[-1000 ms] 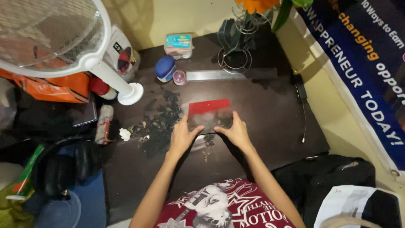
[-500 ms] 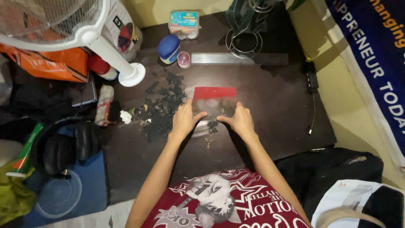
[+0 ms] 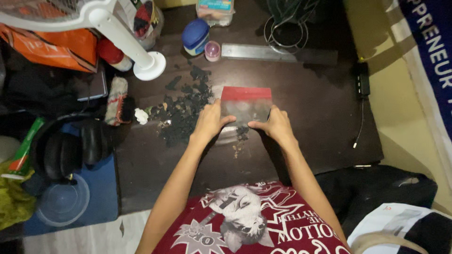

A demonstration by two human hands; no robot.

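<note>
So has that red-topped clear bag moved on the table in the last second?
No. The bag lies in the same spot between the dark scraps and below the metal ruler; only the camera view shifted.

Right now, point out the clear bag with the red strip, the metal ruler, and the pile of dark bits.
clear bag with the red strip (image 3: 246,102), head view, on its upper clear panel.
metal ruler (image 3: 258,52), head view, mid-length on its flat face.
pile of dark bits (image 3: 182,112), head view, centre of the heap.
</note>
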